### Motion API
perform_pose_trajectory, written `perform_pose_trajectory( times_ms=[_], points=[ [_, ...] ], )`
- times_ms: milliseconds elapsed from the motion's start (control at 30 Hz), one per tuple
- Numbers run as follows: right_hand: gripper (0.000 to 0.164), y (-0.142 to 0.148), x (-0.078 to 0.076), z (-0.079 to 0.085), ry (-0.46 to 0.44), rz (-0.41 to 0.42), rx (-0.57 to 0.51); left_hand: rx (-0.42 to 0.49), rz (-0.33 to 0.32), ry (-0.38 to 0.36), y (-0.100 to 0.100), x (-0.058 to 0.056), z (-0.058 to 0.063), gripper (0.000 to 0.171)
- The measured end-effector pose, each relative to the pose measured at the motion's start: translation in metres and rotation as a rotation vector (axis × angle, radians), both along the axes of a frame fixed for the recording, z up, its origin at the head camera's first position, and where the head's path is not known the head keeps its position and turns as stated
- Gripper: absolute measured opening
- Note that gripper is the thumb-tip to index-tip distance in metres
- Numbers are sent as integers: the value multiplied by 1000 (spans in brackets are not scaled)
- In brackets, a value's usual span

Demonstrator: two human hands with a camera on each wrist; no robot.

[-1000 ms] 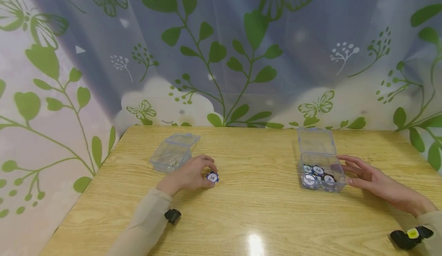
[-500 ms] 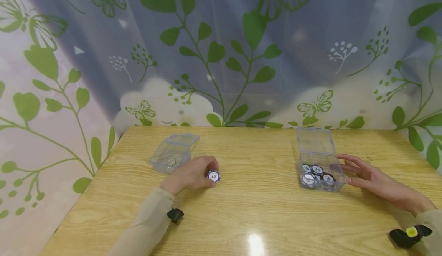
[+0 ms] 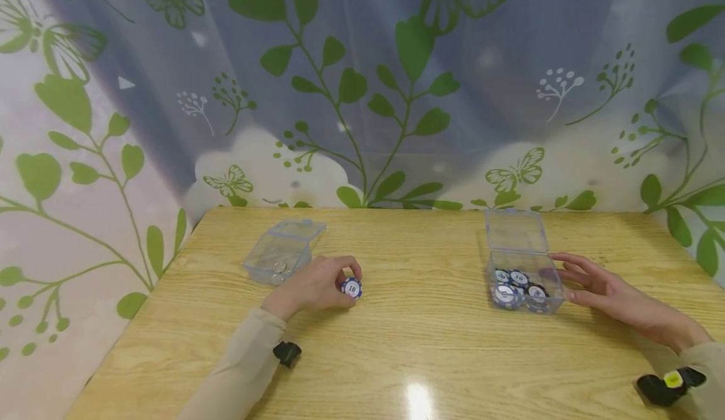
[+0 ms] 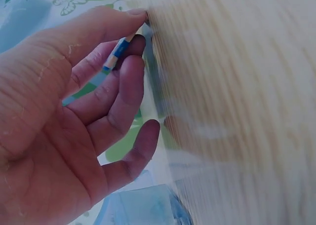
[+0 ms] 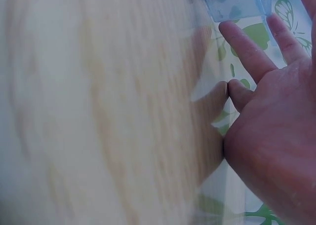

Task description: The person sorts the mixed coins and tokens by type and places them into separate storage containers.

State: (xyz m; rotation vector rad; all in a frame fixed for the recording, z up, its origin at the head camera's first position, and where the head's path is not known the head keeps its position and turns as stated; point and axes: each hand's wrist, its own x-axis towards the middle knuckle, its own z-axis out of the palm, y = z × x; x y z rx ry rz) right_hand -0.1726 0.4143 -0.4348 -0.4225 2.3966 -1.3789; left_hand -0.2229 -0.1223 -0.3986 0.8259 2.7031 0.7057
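My left hand (image 3: 313,284) pinches a blue-and-white poker chip (image 3: 352,288) marked 10 between thumb and fingers, its face turned toward the head camera. Edge-on, the same chip (image 4: 117,53) shows in the left wrist view, close to the tabletop. At the right, a clear plastic box (image 3: 491,281) stands with its lid up and holds several poker chips (image 3: 518,278), blue and black ones among them. My right hand (image 3: 614,297) rests its extended fingertips against that box's right side. In the right wrist view the fingers (image 5: 249,52) reach toward the box (image 5: 237,5).
Behind my left hand sits a second clear box (image 3: 266,257) with its lid open and a few shiny round pieces (image 3: 279,267) inside. Both boxes stand on a wooden table (image 3: 419,338). A patterned curtain (image 3: 362,124) hangs along the back and left side.
My left fingers have tightened round the chip, which has tilted up a little to face the camera and shifted very slightly. The right hand keeps its place at the box.
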Motion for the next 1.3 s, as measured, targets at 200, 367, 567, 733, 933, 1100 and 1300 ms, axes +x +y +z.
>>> perform_pose_trajectory(
  times_ms=[200,367,567,733,933,1100,1300],
  points=[
    [67,-1,0,-1,19,7,-1,11,-16,14,2,-1,0,32],
    [67,0,0,-1,19,6,1,26,-27,20,6,-1,2,32],
    [67,0,-1,-1,39,10,4,41,-22,24,11,-1,5,31],
    [67,-1,-1,0,38,10,10,42,-32,37,18,-2,6,32],
    [67,-1,0,2,11,6,12,66,-58,28,28,-3,10,31],
    [67,0,0,4,-11,-13,36,87,-81,52,41,-3,11,31],
    [67,1,0,5,-28,-12,44,119,-107,55,59,-4,13,31]
  ],
)
